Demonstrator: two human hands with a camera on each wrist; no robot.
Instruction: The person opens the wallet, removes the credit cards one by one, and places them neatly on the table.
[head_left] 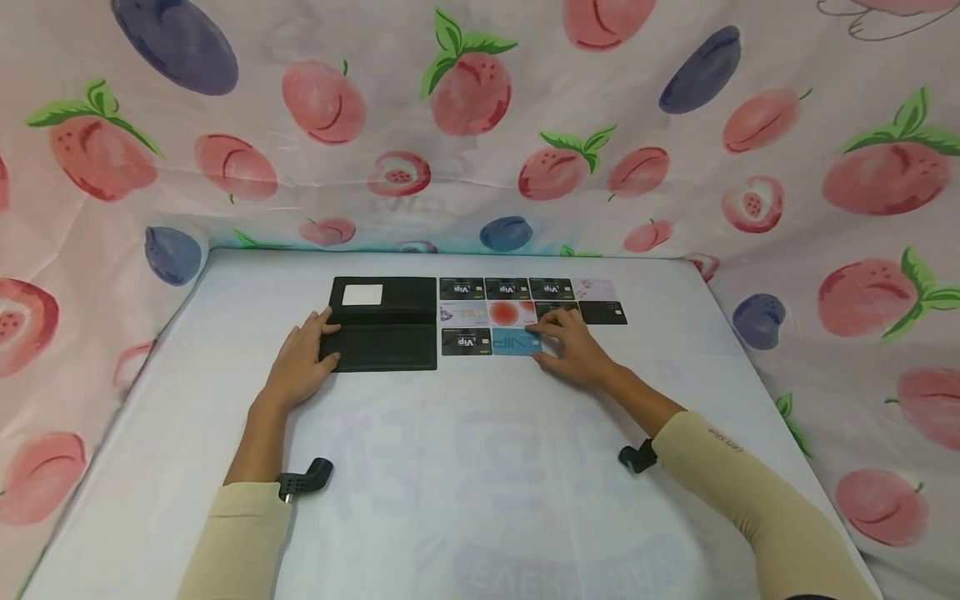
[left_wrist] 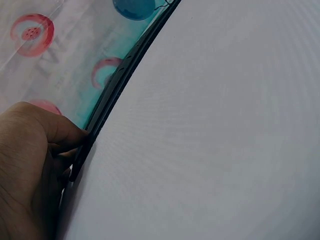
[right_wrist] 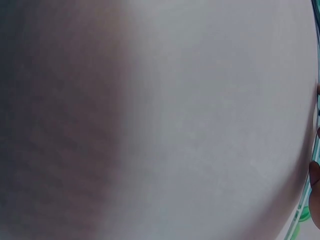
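An unfolded black wallet point(head_left: 384, 347) lies on the white table, with a white rectangle in its upper half. My left hand point(head_left: 297, 360) rests at its left edge, fingers and thumb spread along the border; in the left wrist view the thumb touches the wallet's dark edge point(left_wrist: 115, 82). To the right of the wallet, my right hand point(head_left: 573, 348) holds a blue VIP card point(head_left: 513, 342) by its right end, between thumb and fingertip. That card lies beside a black Vip card point(head_left: 466, 342). The right wrist view catches only fingertips point(right_wrist: 314, 175) at its margin.
Above the blue card lie several more cards in rows: black Vip cards point(head_left: 507, 289), a pale floral card point(head_left: 595, 289), a white card point(head_left: 462, 313), a red-patterned card point(head_left: 512, 312) and a plain black card point(head_left: 604, 313). A fruit-printed curtain point(head_left: 450, 183) hangs behind the table point(head_left: 465, 483).
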